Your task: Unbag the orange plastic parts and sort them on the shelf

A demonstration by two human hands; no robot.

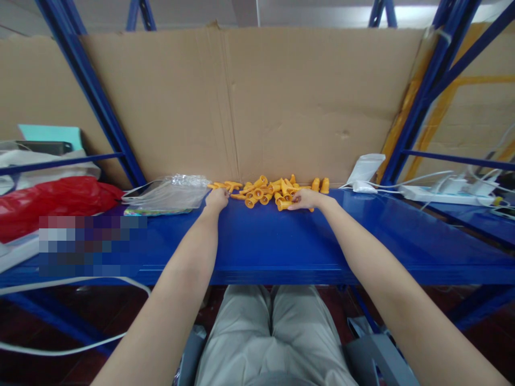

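A heap of small orange plastic pieces (263, 190) lies at the back of the blue shelf; several are hollow cups, others are thin and pronged. My left hand (217, 199) is closed at the heap's left end, by some thin orange pieces (231, 185). What its fingers hold, if anything, is hidden. At the right side of the heap, my right hand (304, 199) has its thumb and fingers closed around an orange cup (283, 205) lying on its side. Two orange cups (320, 185) stand upside down just beyond that hand.
The blue shelf (277, 241) backs onto a cardboard sheet (322, 107). Clear plastic bags (177, 192) and a red bag (60, 203) lie to the left. A white packet (364, 172) and a power strip (446, 195) with cables are at right. Blue posts (96, 96) frame the sides.
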